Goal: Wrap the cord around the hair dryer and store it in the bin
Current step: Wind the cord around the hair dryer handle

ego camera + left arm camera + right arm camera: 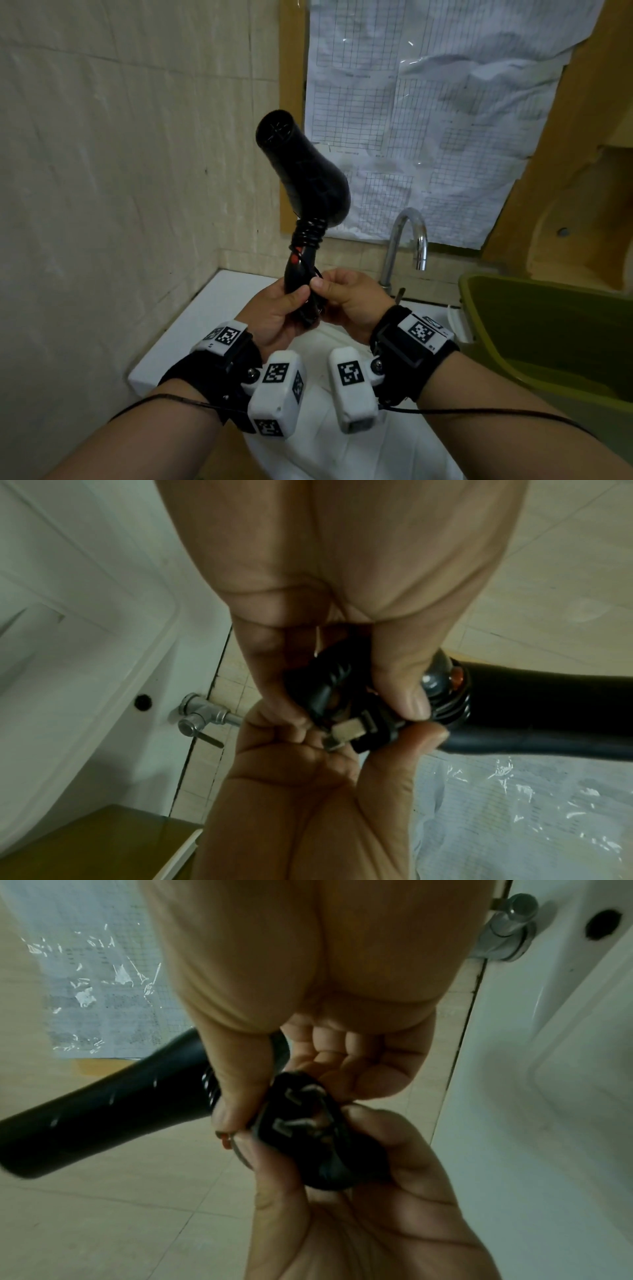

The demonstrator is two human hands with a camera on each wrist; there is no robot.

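Hair dryer point(305, 174) up over the sink point(178, 346), nozzle high; left hand point(277, 317) grips its handle; cord point(308, 233) coiled tight round the neck; right hand point(349, 294) pinches the plug point(298, 1115); green bin point(548, 329) waits at the sink's right edge.

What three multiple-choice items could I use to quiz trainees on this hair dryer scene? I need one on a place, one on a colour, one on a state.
1. Where is the bin?
A. at the person's right, beside the sink
B. at the person's left
C. under the faucet

2. What colour is the bin?
A. white
B. olive green
C. red

3. What state is the cord in?
A. hanging straight down
B. coiled around the handle
C. plugged into the wall

Answers:
1 A: the olive green plastic bin stands right of the white sink.
2 B: its walls are olive green.
3 B: the black cord coils around the black hair dryer handle; the plug is between both hands.
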